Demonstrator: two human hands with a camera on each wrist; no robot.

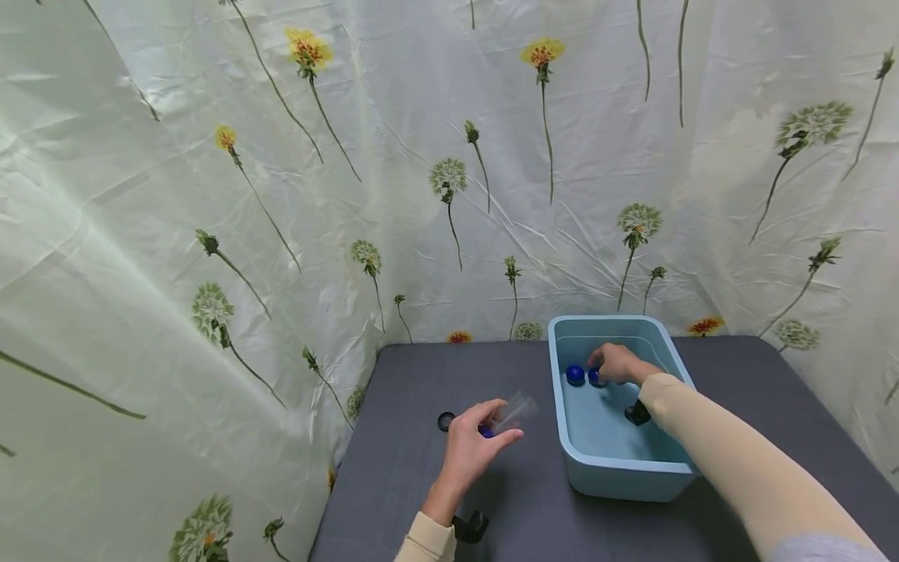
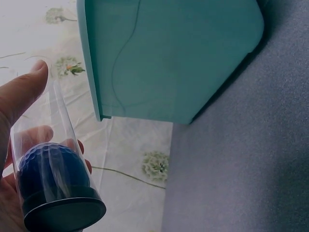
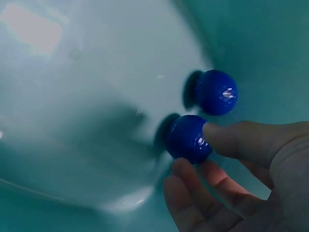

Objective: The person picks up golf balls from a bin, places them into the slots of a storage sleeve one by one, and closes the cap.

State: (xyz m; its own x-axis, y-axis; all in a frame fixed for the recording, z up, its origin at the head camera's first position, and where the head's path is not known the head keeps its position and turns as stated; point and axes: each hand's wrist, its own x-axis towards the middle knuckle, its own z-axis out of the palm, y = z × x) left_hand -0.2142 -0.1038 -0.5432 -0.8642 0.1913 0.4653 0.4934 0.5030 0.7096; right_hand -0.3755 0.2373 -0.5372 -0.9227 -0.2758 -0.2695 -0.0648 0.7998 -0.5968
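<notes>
My left hand holds a clear plastic tube above the table, left of the light blue bin. In the left wrist view a dimpled blue golf ball sits inside the tube, by its dark end cap. My right hand reaches into the bin. Its thumb and fingertips pinch a blue ball on the bin's floor. A second blue ball lies right beside that one, near the bin's wall.
A black ring-shaped cap lies on the dark grey table, just left of my left hand. A pale curtain with a dandelion print hangs behind the table and along its left side. The bin's walls surround my right hand.
</notes>
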